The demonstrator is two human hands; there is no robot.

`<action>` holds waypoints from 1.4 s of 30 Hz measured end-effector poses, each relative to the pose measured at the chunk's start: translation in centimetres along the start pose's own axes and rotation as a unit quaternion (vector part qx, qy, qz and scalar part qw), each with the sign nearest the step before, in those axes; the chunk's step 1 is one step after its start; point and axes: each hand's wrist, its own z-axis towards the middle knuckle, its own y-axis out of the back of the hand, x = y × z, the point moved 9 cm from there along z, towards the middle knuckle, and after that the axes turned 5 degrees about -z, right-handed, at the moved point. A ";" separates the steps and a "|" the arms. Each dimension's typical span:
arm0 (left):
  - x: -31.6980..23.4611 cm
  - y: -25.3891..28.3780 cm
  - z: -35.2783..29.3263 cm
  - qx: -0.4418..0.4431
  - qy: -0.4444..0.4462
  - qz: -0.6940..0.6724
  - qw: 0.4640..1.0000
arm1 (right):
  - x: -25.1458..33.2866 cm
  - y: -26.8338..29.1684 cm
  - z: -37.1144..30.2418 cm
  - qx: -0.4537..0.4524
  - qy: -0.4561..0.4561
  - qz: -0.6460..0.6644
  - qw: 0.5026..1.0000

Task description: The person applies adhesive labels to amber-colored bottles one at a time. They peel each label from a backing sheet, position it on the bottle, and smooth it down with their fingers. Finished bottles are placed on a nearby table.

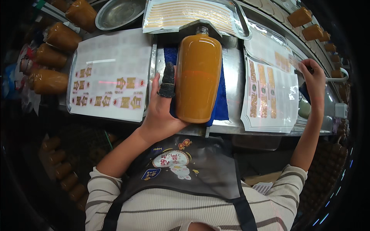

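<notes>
A glossy amber-brown bottle (199,77) lies on its back with its neck pointing away from me, over a blue cloth (221,102). My left hand (160,104) is against its left side and lower end, gripping it; some of its fingers are hidden. One finger wears a black cover (167,86). Far to the right, my right hand (314,77) is closed in a pinch at the edge of a thin clear decal (295,61), beside a sheet of gold decals (283,59). In front of that lies another white sheet (285,111) with long gold decal strips (263,90).
On the left, a tray holds a white sheet (111,54) with gold characters (125,102). Behind it stand a metal bowl (119,15) and several brown bottles (50,56). A tray of thin gold strips (192,13) sits at the back. More bottles (300,17) line the far right.
</notes>
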 end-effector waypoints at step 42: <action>1.6 0.3 3.5 -0.062 0.188 -0.349 0.916 | 28.5 -7.4 -4.1 0.096 0.245 0.081 0.961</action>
